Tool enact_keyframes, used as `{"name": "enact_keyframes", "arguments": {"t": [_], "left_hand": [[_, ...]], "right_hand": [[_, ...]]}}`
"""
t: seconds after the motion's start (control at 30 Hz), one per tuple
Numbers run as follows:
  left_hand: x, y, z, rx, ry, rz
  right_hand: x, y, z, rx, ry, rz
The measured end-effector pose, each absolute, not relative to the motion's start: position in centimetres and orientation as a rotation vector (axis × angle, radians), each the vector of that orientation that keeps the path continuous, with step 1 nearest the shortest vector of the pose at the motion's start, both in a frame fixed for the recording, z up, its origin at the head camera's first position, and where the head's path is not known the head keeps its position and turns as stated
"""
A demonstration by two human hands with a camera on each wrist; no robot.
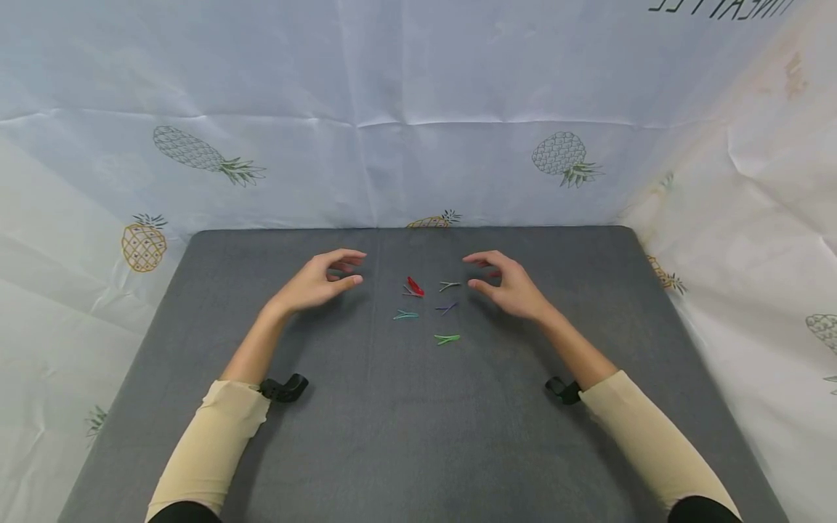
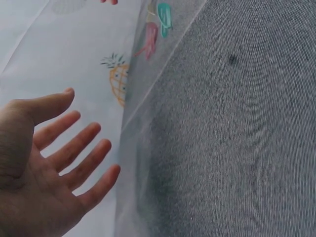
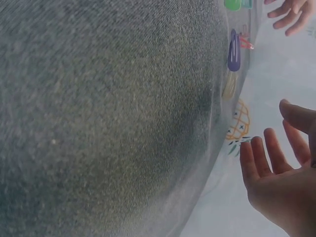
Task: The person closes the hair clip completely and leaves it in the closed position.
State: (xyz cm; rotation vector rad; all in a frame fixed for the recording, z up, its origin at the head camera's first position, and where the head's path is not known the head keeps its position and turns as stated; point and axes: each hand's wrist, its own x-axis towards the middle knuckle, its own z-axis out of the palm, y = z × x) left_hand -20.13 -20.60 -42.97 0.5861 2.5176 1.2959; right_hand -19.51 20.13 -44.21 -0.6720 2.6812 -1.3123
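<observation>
Snap hair clips (image 3: 234, 63): strewn towards the desk's far edge (image 1: 281, 234)
My left hand (image 1: 318, 280): empty, unclenched, left of them
My right hand (image 1: 512, 285): likewise, right

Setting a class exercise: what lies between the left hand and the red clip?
In the head view, only bare grey table lies between the left hand and the red clip.

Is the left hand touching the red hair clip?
Apart: the head view shows a clear strip of gray tabletop between the left hand and the red hair clip.
</observation>
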Motion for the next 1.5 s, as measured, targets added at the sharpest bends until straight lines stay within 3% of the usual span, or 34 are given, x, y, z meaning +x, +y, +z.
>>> {"name": "enact_keyframes", "arguments": {"t": [1.5], "left_hand": [[-21.0, -13.3, -44.7, 0.757, 2.477, 1.247]], "right_hand": [[-20.1, 18.6, -45.5, -0.607, 2.558, -1.355]]}}
